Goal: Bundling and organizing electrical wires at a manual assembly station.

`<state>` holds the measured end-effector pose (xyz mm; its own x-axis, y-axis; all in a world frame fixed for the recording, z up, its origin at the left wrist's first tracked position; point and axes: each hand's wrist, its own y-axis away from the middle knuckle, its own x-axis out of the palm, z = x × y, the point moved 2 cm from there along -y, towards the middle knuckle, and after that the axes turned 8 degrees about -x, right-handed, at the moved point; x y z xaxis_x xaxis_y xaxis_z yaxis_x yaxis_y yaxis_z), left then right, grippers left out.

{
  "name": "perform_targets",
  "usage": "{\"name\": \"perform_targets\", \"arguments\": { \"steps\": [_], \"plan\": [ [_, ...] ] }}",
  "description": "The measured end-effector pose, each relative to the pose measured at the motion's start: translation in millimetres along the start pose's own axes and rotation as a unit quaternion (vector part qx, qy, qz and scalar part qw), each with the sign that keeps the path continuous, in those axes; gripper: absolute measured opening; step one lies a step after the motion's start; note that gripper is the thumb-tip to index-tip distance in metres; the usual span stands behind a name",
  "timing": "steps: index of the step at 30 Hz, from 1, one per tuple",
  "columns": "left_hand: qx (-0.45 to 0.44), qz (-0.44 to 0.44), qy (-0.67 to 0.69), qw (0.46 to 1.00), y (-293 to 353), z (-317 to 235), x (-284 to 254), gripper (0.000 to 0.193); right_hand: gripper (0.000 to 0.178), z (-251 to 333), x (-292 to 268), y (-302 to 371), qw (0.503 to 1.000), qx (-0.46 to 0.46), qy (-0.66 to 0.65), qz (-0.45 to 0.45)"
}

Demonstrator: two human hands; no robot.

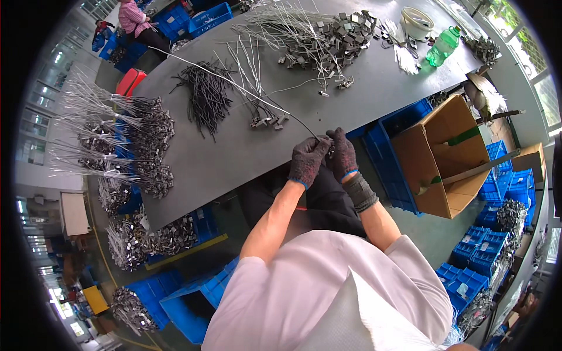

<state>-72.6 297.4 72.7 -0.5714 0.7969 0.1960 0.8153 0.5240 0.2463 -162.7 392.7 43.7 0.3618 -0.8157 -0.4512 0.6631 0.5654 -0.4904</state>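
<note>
My left hand (308,160), in a dark knit glove, pinches the end of a long wire (257,97). This wire is pale for most of its length and dark close to my fingers, and it slants away to the far left over the table. Pressed up beside it, my right hand (343,154) is closed in a matching glove. What sits between its fingertips is small, dark and mostly hidden. Both hands are at the near edge of the grey table (263,169). Several wires with small metal blocks (268,121) lie just beyond.
Black tubes or cords (206,96) lie heaped on the table, left of a large pile of metal blocks (339,41). A green bottle (444,47) and a white bucket (417,23) stand at the far right. An open cardboard box (448,149) is at my right. Bundled wires (149,137) line the left edge.
</note>
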Motion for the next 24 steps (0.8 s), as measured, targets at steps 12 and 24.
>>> {"name": "perform_targets", "arguments": {
  "steps": [12,24],
  "plan": [
    [-0.212,-0.039,-0.032,0.976,-85,-46,-111,0.028,0.023,-160,-2,-193,0.963,-0.017,0.265,0.041],
    [-0.152,-0.103,-0.095,0.978,-127,-57,-163,0.023,0.037,-199,-55,-203,0.971,0.044,0.219,0.081]
  ]
}}
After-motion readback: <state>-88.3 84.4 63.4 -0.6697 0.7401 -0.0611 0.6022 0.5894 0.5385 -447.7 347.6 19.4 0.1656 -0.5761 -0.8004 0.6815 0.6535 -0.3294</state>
